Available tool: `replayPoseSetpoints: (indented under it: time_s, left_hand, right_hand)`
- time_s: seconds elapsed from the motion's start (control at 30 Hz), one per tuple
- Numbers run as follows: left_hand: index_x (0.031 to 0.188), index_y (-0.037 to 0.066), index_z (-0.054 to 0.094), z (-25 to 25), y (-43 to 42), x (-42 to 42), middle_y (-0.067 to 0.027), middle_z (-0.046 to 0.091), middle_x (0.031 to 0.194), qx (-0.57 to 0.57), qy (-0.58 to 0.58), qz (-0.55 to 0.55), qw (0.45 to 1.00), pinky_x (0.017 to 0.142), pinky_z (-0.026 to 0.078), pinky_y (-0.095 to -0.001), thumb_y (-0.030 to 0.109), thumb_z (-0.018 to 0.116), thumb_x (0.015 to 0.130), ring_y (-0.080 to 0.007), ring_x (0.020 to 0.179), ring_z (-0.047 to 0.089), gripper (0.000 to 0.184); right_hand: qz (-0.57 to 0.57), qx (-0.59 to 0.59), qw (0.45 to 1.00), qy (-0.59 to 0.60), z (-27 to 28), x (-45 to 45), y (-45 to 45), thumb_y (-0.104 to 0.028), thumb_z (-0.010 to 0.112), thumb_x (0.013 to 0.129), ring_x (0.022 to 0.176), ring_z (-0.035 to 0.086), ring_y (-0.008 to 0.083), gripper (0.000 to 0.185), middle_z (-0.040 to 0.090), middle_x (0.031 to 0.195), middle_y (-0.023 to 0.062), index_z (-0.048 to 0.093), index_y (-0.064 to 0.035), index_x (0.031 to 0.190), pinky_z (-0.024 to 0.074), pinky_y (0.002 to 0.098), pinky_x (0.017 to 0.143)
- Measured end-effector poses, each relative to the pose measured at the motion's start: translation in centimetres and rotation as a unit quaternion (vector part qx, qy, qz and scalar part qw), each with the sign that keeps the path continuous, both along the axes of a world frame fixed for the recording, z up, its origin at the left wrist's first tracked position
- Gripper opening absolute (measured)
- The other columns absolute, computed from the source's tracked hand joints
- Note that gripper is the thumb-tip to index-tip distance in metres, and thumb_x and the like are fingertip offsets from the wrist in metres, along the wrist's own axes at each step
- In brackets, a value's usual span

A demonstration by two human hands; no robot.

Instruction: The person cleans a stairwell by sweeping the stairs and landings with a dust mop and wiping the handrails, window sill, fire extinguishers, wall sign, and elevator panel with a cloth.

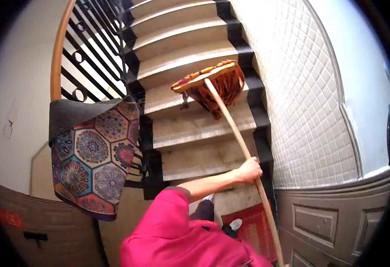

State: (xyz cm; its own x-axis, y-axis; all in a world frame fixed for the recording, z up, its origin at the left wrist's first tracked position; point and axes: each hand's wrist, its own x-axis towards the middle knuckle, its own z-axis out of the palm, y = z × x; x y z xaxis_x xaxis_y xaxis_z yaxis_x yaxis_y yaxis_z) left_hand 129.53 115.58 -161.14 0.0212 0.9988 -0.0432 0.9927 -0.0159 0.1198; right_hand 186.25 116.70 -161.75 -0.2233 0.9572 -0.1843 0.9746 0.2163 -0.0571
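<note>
My left hand (250,170) is closed around the long wooden handle of a mop (231,120), about midway along it. At the far end, the mop's head has a pale, orange-edged top and shaggy reddish-brown strands. These strands hang over the edge of a stair (172,103) a few steps up. The handle runs down past my pink sleeve to the bottom edge of the view. My right hand does not show; the handle's lower end is cut off there.
A patterned mat (92,155) hangs over the black railing (94,62) with its wooden handrail on the left. A quilted white wall panel (301,98) borders the stairs on the right. Beneath my feet lies a red mat (252,231), beside grey panelling (315,222).
</note>
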Motion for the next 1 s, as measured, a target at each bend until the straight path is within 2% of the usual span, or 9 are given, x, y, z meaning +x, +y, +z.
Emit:
replayPoseSetpoints:
  time_s: [0.13,0.17,0.3,0.47,0.57,0.67,0.8,0.9,1.0]
  left_hand:
    - [0.059,0.016,0.062,1.2,-3.8,-11.0,-0.0036,0.058,0.061,0.100,-0.015,0.145,0.984,0.071,0.039,-0.0341,0.021,0.067,0.053,-0.0214,0.071,0.058,0.009]
    - [0.058,0.017,0.062,1.0,-5.3,-13.4,-0.0048,0.058,0.062,0.123,-0.049,0.178,0.975,0.072,0.039,-0.0350,0.019,0.067,0.053,-0.0221,0.074,0.058,0.008]
    - [0.063,0.013,0.059,-2.6,-10.1,-18.3,-0.0059,0.058,0.068,0.138,-0.140,0.281,0.939,0.075,0.040,-0.0364,0.014,0.067,0.058,-0.0256,0.076,0.055,0.009]
    - [0.064,0.013,0.059,4.9,-13.1,-20.5,-0.0074,0.059,0.071,0.206,-0.147,0.342,0.905,0.072,0.041,-0.0380,0.021,0.070,0.060,-0.0270,0.077,0.055,0.014]
    - [0.058,0.009,0.052,7.2,-14.0,-23.2,-0.0084,0.056,0.063,0.343,-0.168,0.355,0.853,0.066,0.039,-0.0375,0.019,0.065,0.067,-0.0269,0.067,0.054,0.019]
    - [0.055,0.007,0.044,9.8,-13.9,-26.8,-0.0097,0.052,0.058,0.389,-0.162,0.390,0.819,0.058,0.037,-0.0392,0.028,0.066,0.073,-0.0295,0.058,0.051,0.035]
    - [0.066,0.006,0.058,12.5,-13.5,-34.6,-0.0097,0.058,0.061,0.462,-0.165,0.405,0.772,0.057,0.046,-0.0352,0.019,0.063,0.072,-0.0218,0.059,0.058,0.016]
    - [0.069,0.004,0.059,16.0,-12.9,-40.9,-0.0050,0.055,0.055,0.462,-0.206,0.458,0.731,0.048,0.045,-0.0314,0.017,0.063,0.073,-0.0144,0.047,0.051,0.014]
    - [0.055,0.005,0.040,17.9,-13.4,-46.4,-0.0004,0.034,0.046,0.516,-0.156,0.472,0.698,0.040,0.025,-0.0295,0.018,0.058,0.083,-0.0100,0.041,0.028,0.036]
  right_hand:
    - [0.128,0.090,0.983,-0.094,9.7,-15.5,6.6,-0.015,0.059,0.074,0.058,0.055,0.0331,0.012,0.060,0.070,0.0126,0.057,-0.0117,0.085,0.0430,0.0435,0.054]
    - [0.148,0.158,0.972,-0.091,6.7,-14.8,10.2,0.004,0.062,0.058,0.071,0.054,0.0353,0.050,0.057,0.071,0.0121,0.054,-0.0131,0.104,0.0384,0.0465,0.061]
    - [0.296,0.338,0.889,-0.085,19.6,-28.9,11.5,0.008,0.064,0.048,0.071,0.049,0.0298,0.055,0.052,0.073,0.0111,0.053,-0.0020,0.101,0.0376,0.0377,0.066]
    - [0.333,0.465,0.810,-0.133,34.3,-37.2,12.7,0.003,0.049,0.073,0.064,0.045,0.0283,0.023,0.044,0.064,0.0146,0.057,0.0046,0.094,0.0378,0.0406,0.062]
    - [0.418,0.617,0.665,-0.052,40.7,-42.9,12.4,0.001,0.053,0.075,0.069,0.046,0.0261,0.025,0.045,0.075,0.0137,0.056,0.0006,0.099,0.0385,0.0385,0.063]
    - [0.406,0.657,0.635,0.004,44.4,-48.3,14.5,-0.004,0.055,0.082,0.096,0.052,0.0223,0.033,0.052,0.106,0.0125,0.049,-0.0014,0.115,0.0425,0.0340,0.083]
    - [0.464,0.725,0.507,0.041,48.8,-61.1,9.9,0.003,0.057,0.078,0.119,0.041,0.0247,0.052,0.045,0.127,0.0116,0.042,-0.0087,0.126,0.0347,0.0361,0.099]
    - [0.526,0.682,0.498,0.101,48.2,-67.2,11.7,0.010,0.053,0.072,0.114,0.044,0.0278,0.051,0.049,0.118,0.0130,0.048,-0.0063,0.120,0.0353,0.0394,0.096]
    - [0.583,0.625,0.499,0.142,47.7,-74.0,14.8,0.015,0.050,0.066,0.105,0.047,0.0301,0.053,0.053,0.108,0.0135,0.050,-0.0041,0.115,0.0370,0.0420,0.091]
